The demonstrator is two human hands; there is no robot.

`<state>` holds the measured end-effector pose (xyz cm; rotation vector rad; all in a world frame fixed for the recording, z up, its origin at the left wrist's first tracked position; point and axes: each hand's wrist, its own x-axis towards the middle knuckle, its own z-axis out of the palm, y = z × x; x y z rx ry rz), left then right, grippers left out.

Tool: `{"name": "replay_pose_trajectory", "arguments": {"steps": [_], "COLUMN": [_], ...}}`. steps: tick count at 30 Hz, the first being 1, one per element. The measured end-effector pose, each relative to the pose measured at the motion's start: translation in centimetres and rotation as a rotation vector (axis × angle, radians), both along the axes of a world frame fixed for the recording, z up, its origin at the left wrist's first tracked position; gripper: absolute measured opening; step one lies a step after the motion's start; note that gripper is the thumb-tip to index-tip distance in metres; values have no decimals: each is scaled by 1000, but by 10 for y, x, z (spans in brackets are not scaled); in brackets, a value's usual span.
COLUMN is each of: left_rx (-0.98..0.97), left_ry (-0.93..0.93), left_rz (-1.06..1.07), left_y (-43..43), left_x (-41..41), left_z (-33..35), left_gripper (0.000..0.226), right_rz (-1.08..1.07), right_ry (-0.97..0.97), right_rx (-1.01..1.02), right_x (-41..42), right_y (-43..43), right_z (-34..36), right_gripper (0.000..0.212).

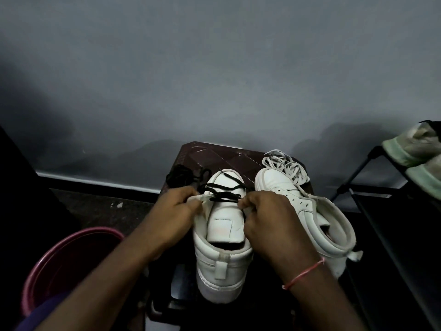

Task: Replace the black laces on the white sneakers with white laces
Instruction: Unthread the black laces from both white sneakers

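Two white high-top sneakers stand on a dark stool (214, 154), heels toward me. The left sneaker (223, 261) still carries a black lace (224, 195) through its lower eyelets near the toe. My left hand (174, 211) grips that sneaker's left eyelet flap. My right hand (265, 218) pinches its right flap close to the lace. The right sneaker (317, 211) has bare eyelets. A loose bundle of white laces (285, 167) lies beyond its toe. A bunched black lace (181, 177) sits at the stool's left edge.
A pink bucket (71, 249) stands on the floor at lower left. A black rack (381, 211) with pale green shoes (415, 149) rises at the right. A grey wall lies behind the stool.
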<state>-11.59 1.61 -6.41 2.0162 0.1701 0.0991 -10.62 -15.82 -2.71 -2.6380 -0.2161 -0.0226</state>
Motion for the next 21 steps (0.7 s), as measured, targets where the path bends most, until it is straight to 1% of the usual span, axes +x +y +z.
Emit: {"name": "replay_pose_trajectory", "arguments": {"steps": [1,2,4,5,7,8,10,12,14,16,18,21], "left_rx": [-126,-198,-262,-283,-300,-298,-271,-266,-295,-310,-294,-320], "left_ry": [20,15,-56,-106,-186,-219,-268,-294,-299,-309,-326,-312], "left_rz": [7,11,12,16,31,43,58,59,38,20,14,48], "left_y": [0,-1,-7,-12,-19,-21,-24,-23,-23,-23,-22,-22], "left_x": [0,-1,-5,-7,-10,-10,-11,-11,-12,-12,-13,-13], "left_z": [-1,-3,-6,-7,-10,-12,-14,-16,-17,-18,-18,-18], "left_gripper": [18,15,9,9,14,21,27,22,20,25,25,16], "right_rz": [-8,-11,-16,-4,59,100,158,213,275,290,240,149], "right_ry": [7,5,-19,-36,-100,-148,-201,-187,-142,-135,-119,-67], "right_rx": [-3,-7,-37,-87,-187,-182,-51,34,-16,-31,79,254], "right_x": [1,0,-3,-5,-9,-9,-6,1,9,15,21,25], "right_y": [0,-1,0,1,6,9,15,21,24,25,24,21], "right_z": [0,0,1,2,4,5,11,13,7,-1,-8,-10], "right_gripper": [20,20,23,24,24,23,23,36,47,40,27,13]}}
